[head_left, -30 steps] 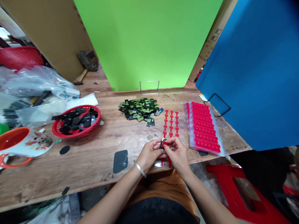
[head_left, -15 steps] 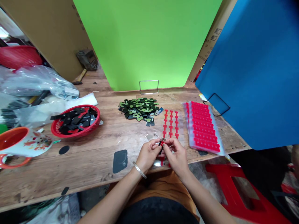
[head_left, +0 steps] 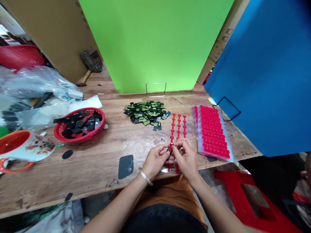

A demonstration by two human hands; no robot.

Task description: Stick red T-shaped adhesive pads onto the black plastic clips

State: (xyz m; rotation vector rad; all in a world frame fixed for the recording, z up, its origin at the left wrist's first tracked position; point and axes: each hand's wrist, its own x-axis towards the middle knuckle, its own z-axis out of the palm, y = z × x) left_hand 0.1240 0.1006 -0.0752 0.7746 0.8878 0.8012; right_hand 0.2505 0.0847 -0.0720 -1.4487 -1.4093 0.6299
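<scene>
Both hands meet near the table's front edge around a small black flat piece with a red T-shaped sticker (head_left: 170,148) on it. My left hand (head_left: 155,160) pinches the black piece between thumb and fingers. My right hand (head_left: 186,159) is closed, its thumb and fingertips pressed at the red sticker. Beneath and beyond them lies a clear sheet with rows of red T-shaped stickers (head_left: 178,125), partly covered by the hands. Further back is a pile of small black and green pieces (head_left: 145,112).
A red basket (head_left: 102,127) of black pieces stands to the left, beside an orange and white mug (head_left: 36,149). Stacked sheets of red stickers (head_left: 213,131) lie at the right. Green (head_left: 155,42) and blue boards (head_left: 267,77) rise behind. A red stool (head_left: 230,194) stands below right.
My right hand's fingers have shifted slightly over the red sticker, and the black piece has turned a little in my left hand. The whole view has moved slightly.
</scene>
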